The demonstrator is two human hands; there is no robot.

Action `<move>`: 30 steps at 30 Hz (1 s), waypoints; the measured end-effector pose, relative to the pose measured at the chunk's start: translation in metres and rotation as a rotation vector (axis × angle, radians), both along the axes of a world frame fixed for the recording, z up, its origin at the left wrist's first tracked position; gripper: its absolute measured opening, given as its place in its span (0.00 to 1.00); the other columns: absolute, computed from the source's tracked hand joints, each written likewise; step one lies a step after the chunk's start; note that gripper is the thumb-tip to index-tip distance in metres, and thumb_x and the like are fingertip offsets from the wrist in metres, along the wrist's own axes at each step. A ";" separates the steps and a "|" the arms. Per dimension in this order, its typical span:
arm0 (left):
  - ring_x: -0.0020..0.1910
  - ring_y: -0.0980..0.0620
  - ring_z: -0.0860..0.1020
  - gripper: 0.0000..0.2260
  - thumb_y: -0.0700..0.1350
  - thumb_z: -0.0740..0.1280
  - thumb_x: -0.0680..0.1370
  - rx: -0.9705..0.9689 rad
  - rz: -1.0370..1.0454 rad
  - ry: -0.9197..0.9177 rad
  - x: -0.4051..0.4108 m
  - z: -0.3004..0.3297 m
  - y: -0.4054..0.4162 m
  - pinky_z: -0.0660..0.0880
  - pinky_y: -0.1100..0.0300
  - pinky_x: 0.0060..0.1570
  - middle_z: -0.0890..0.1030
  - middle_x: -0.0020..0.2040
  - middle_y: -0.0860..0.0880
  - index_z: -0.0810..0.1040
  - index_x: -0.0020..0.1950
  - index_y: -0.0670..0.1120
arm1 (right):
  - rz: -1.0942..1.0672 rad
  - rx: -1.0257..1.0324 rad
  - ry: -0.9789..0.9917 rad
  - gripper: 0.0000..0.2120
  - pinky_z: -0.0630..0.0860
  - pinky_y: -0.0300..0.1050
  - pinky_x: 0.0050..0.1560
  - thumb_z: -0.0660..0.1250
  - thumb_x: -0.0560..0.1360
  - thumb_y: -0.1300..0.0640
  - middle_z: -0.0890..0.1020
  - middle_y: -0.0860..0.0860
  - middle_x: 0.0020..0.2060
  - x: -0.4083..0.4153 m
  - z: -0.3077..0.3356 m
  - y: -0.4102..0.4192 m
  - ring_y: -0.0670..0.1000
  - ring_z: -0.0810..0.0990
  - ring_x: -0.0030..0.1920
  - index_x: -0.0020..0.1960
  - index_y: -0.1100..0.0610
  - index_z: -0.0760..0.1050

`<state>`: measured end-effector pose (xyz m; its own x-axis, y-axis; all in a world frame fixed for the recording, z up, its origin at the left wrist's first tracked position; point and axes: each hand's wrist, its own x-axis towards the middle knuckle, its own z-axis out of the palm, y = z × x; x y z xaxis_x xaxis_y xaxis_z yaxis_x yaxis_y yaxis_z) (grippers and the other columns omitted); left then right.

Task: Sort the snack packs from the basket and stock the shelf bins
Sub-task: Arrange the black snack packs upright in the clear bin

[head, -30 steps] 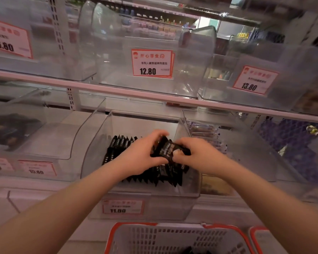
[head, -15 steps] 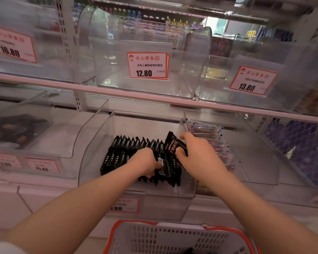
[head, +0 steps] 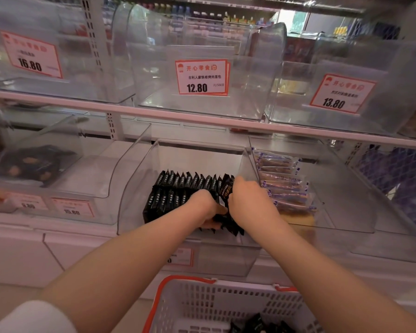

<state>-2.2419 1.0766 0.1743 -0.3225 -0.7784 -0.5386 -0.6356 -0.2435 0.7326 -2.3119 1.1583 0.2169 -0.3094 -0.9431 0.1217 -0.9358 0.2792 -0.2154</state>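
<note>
The right hand (head: 247, 203) is closed around the upper end of a black pack (head: 227, 191), pressing it against the right end of the row of black packs (head: 185, 191). The left hand (head: 203, 206) is curled, fingers gripping the lower edge of the row's last packs, just left of the held pack and touching it. The row stands upright in the clear middle bin (head: 139, 188). Right of that bin, another bin (head: 341, 188) holds a stack of clear-wrapped snacks (head: 281, 179). Below the middle bin, a white basket (head: 202, 306) with orange handles holds more black packs (head: 257, 324).
</note>
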 end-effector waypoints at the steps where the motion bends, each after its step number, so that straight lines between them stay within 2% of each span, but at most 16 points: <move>1: 0.23 0.52 0.77 0.12 0.43 0.70 0.74 -0.074 -0.023 -0.002 0.002 0.006 -0.001 0.72 0.65 0.18 0.79 0.30 0.43 0.71 0.37 0.39 | -0.007 -0.005 -0.022 0.08 0.69 0.46 0.39 0.59 0.77 0.63 0.77 0.60 0.51 -0.001 0.000 0.000 0.60 0.78 0.50 0.56 0.62 0.67; 3: 0.22 0.53 0.78 0.13 0.45 0.69 0.73 -0.334 -0.096 -0.049 0.013 0.016 0.000 0.73 0.63 0.22 0.76 0.23 0.48 0.71 0.32 0.42 | -0.023 -0.037 -0.098 0.08 0.71 0.46 0.40 0.59 0.77 0.61 0.77 0.59 0.50 -0.004 -0.001 0.003 0.59 0.78 0.50 0.56 0.62 0.68; 6: 0.34 0.49 0.76 0.12 0.49 0.66 0.72 -0.821 -0.125 -0.195 0.042 0.029 0.013 0.67 0.59 0.30 0.72 0.30 0.53 0.66 0.35 0.48 | -0.020 -0.144 -0.291 0.09 0.74 0.43 0.36 0.61 0.77 0.56 0.77 0.52 0.43 -0.010 -0.003 0.009 0.51 0.78 0.42 0.55 0.57 0.66; 8: 0.35 0.52 0.72 0.10 0.51 0.65 0.73 -1.024 -0.095 -0.205 0.060 0.030 0.027 0.62 0.59 0.29 0.69 0.34 0.56 0.66 0.40 0.50 | -0.021 -0.152 -0.490 0.11 0.70 0.38 0.30 0.63 0.76 0.55 0.75 0.47 0.41 -0.003 -0.006 0.010 0.45 0.76 0.38 0.54 0.53 0.64; 9: 0.35 0.53 0.71 0.10 0.52 0.65 0.73 -1.077 -0.085 -0.185 0.069 0.030 0.032 0.62 0.60 0.28 0.68 0.35 0.56 0.66 0.42 0.51 | -0.026 -0.136 -0.629 0.13 0.69 0.37 0.31 0.65 0.75 0.54 0.76 0.47 0.42 0.004 -0.009 0.010 0.44 0.76 0.39 0.55 0.53 0.63; 11: 0.35 0.55 0.70 0.11 0.53 0.66 0.74 -1.122 -0.059 -0.125 0.083 0.025 0.040 0.62 0.63 0.28 0.67 0.37 0.57 0.65 0.44 0.51 | -0.043 -0.122 -0.941 0.14 0.74 0.41 0.40 0.67 0.74 0.55 0.78 0.51 0.47 0.020 -0.018 0.006 0.48 0.78 0.45 0.56 0.53 0.65; 13: 0.38 0.54 0.72 0.11 0.52 0.67 0.74 -1.123 -0.005 -0.044 0.095 0.020 0.042 0.68 0.60 0.32 0.70 0.41 0.57 0.66 0.45 0.51 | -0.049 -0.147 -1.216 0.13 0.76 0.48 0.53 0.67 0.74 0.58 0.79 0.52 0.50 0.037 -0.025 0.001 0.50 0.79 0.51 0.56 0.52 0.67; 15: 0.42 0.56 0.73 0.10 0.51 0.68 0.73 -1.105 0.036 0.091 0.105 0.015 0.042 0.72 0.59 0.40 0.72 0.45 0.56 0.67 0.46 0.51 | -0.020 -0.219 -1.494 0.11 0.75 0.48 0.57 0.65 0.75 0.64 0.81 0.52 0.49 0.052 -0.028 -0.002 0.50 0.80 0.50 0.53 0.53 0.69; 16: 0.44 0.59 0.72 0.09 0.50 0.68 0.73 -1.110 0.035 0.171 0.109 0.013 0.043 0.71 0.63 0.43 0.72 0.46 0.56 0.68 0.46 0.51 | -0.002 -0.259 -1.588 0.11 0.76 0.47 0.56 0.64 0.75 0.67 0.82 0.53 0.48 0.058 -0.029 -0.004 0.50 0.81 0.50 0.54 0.55 0.71; 18: 0.48 0.64 0.71 0.05 0.50 0.65 0.74 -1.115 0.012 0.299 0.115 0.012 0.045 0.68 0.72 0.46 0.71 0.47 0.59 0.69 0.46 0.53 | 0.020 -0.310 -1.633 0.11 0.76 0.48 0.56 0.64 0.75 0.68 0.83 0.55 0.49 0.067 -0.030 -0.008 0.52 0.81 0.51 0.55 0.57 0.74; 20: 0.49 0.66 0.72 0.02 0.48 0.63 0.76 -1.055 0.035 0.378 0.120 0.011 0.046 0.68 0.71 0.48 0.73 0.48 0.61 0.72 0.45 0.55 | 0.023 -0.316 -1.669 0.10 0.76 0.50 0.56 0.62 0.77 0.65 0.84 0.54 0.48 0.073 -0.030 -0.011 0.53 0.81 0.51 0.55 0.57 0.76; 23: 0.39 0.67 0.74 0.11 0.41 0.63 0.77 -0.961 0.080 0.433 0.127 0.012 0.044 0.68 0.70 0.41 0.78 0.44 0.61 0.75 0.43 0.58 | 0.059 -0.283 -1.854 0.12 0.76 0.48 0.56 0.58 0.80 0.56 0.83 0.53 0.50 0.081 -0.026 -0.013 0.52 0.81 0.53 0.59 0.58 0.76; 24: 0.38 0.68 0.74 0.13 0.40 0.62 0.78 -0.942 0.074 0.437 0.130 0.014 0.043 0.69 0.73 0.40 0.79 0.43 0.62 0.75 0.43 0.59 | 0.093 -0.273 -1.845 0.13 0.75 0.47 0.57 0.59 0.79 0.53 0.84 0.53 0.50 0.083 -0.026 -0.013 0.51 0.81 0.53 0.59 0.58 0.76; 26: 0.41 0.69 0.76 0.13 0.38 0.60 0.78 -0.917 0.045 0.415 0.139 0.017 0.040 0.70 0.77 0.40 0.78 0.42 0.63 0.78 0.47 0.55 | 0.153 -0.258 -1.636 0.09 0.75 0.44 0.55 0.62 0.78 0.56 0.84 0.49 0.43 0.086 -0.025 -0.014 0.47 0.82 0.49 0.55 0.56 0.77; 28: 0.41 0.66 0.76 0.11 0.39 0.60 0.79 -0.925 0.031 0.376 0.150 0.020 0.039 0.70 0.78 0.42 0.77 0.42 0.63 0.78 0.55 0.51 | 0.136 -0.233 -1.328 0.05 0.75 0.35 0.45 0.64 0.76 0.61 0.82 0.46 0.35 0.086 -0.020 -0.017 0.42 0.81 0.39 0.49 0.53 0.76; 30: 0.41 0.61 0.73 0.11 0.39 0.61 0.78 -1.061 0.033 0.329 0.164 0.020 0.039 0.69 0.76 0.44 0.74 0.45 0.61 0.76 0.59 0.47 | 0.075 -0.133 -1.030 0.05 0.72 0.32 0.33 0.65 0.74 0.61 0.82 0.45 0.32 0.083 -0.014 -0.023 0.40 0.80 0.33 0.45 0.52 0.77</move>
